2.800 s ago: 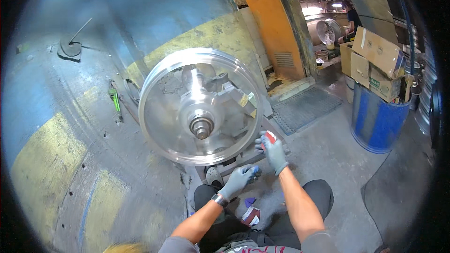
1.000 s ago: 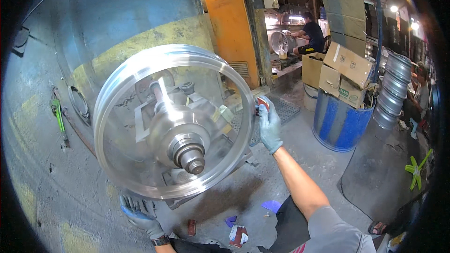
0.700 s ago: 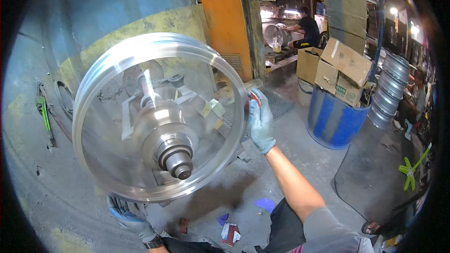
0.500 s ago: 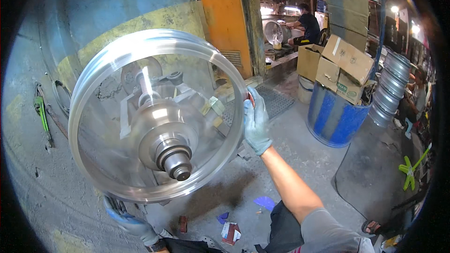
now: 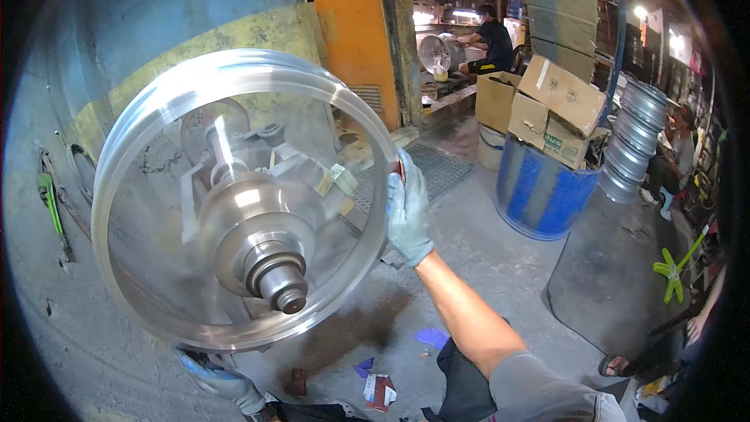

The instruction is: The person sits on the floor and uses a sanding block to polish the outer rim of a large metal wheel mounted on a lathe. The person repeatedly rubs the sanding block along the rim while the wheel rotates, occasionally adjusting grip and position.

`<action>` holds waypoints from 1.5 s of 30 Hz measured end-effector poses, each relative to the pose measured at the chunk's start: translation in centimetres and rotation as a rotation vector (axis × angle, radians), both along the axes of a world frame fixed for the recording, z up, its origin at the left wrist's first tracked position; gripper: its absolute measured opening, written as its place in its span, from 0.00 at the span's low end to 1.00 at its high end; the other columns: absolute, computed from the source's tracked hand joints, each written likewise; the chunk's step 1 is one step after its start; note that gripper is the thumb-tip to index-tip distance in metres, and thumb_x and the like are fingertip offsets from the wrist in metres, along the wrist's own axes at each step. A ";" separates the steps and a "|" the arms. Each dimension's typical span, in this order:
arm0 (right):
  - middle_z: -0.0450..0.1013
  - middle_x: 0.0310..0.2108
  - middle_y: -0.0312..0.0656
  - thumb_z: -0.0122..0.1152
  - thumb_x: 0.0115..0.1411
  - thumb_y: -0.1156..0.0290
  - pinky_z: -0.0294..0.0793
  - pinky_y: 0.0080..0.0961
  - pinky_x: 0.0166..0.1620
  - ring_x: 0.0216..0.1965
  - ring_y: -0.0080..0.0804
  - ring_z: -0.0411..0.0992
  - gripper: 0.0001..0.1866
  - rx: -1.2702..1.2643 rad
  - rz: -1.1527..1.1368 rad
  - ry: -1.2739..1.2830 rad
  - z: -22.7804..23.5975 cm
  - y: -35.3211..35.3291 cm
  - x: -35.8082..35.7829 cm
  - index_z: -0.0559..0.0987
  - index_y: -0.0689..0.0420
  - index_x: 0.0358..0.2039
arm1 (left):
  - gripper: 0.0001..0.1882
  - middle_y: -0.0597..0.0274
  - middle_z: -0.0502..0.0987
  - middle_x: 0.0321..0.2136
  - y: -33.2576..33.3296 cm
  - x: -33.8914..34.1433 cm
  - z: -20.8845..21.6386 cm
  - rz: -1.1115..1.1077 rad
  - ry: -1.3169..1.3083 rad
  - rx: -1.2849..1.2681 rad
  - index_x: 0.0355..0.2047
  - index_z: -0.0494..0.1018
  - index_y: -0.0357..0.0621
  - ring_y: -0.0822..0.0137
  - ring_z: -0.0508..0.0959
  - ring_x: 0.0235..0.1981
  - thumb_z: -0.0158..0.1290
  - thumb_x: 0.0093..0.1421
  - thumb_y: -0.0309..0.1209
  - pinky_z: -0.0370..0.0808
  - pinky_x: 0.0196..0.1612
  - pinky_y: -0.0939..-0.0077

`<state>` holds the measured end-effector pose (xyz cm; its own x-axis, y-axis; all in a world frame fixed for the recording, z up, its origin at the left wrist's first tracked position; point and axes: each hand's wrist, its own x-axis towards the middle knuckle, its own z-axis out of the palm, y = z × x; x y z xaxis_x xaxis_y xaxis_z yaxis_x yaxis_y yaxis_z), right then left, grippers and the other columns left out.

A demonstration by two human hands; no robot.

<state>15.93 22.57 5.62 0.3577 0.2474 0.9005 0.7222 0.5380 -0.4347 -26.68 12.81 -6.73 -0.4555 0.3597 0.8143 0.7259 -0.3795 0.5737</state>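
Observation:
A shiny metal wheel rim (image 5: 107, 211) turns on a spindle with a thick stepped hub (image 5: 262, 254); its spokes are smeared by motion. On the rim's right side, my right hand (image 5: 408, 207), in a grey-blue glove, is closed on a thin reddish-brown pad (image 5: 401, 169) pressed to the outer face. Beneath the lower left edge, my left hand (image 5: 223, 384), gloved too, is curled up against the rim. Its fingertips are partly hidden, and I cannot make out what lies between them and the metal.
A blue drum (image 5: 539, 191) piled with cardboard boxes (image 5: 558, 90) stands at right, beside stacked metal rims (image 5: 631, 137). A person (image 5: 491, 43) works in the back room. Torn packaging (image 5: 380, 392) and a reddish block (image 5: 298, 381) lie on the floor. A green fan blade (image 5: 670, 273) is far right.
The whole view has shifted, so rim and surroundings sit slightly further left. Both hands stay at the same places on the turning rim. A bare arm now shows at the right edge.

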 end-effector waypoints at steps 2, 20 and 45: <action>0.72 0.51 0.56 0.52 0.72 0.68 0.69 0.43 0.56 0.51 0.50 0.70 0.25 -0.040 0.017 0.029 0.1 -0.3 -0.1 0.66 0.67 0.65 | 0.32 0.39 0.59 0.69 0.0 -0.3 -0.5 0.066 0.088 -0.028 0.71 0.54 0.35 0.43 0.65 0.68 0.41 0.75 0.42 0.66 0.68 0.50; 0.72 0.49 0.56 0.51 0.72 0.67 0.67 0.43 0.57 0.50 0.51 0.69 0.27 -0.058 0.027 0.050 -1.2 -0.4 -0.4 0.64 0.70 0.66 | 0.33 0.40 0.59 0.69 -0.1 0.0 0.0 0.042 0.038 -0.052 0.71 0.55 0.33 0.44 0.64 0.68 0.39 0.74 0.43 0.62 0.70 0.50; 0.70 0.50 0.59 0.50 0.72 0.67 0.69 0.45 0.53 0.48 0.52 0.70 0.30 -0.010 -0.055 -0.028 -0.5 -0.5 -0.2 0.60 0.72 0.68 | 0.35 0.38 0.64 0.65 1.1 -0.5 -1.6 0.131 0.176 -0.005 0.71 0.54 0.34 0.43 0.70 0.63 0.53 0.70 0.36 0.73 0.62 0.52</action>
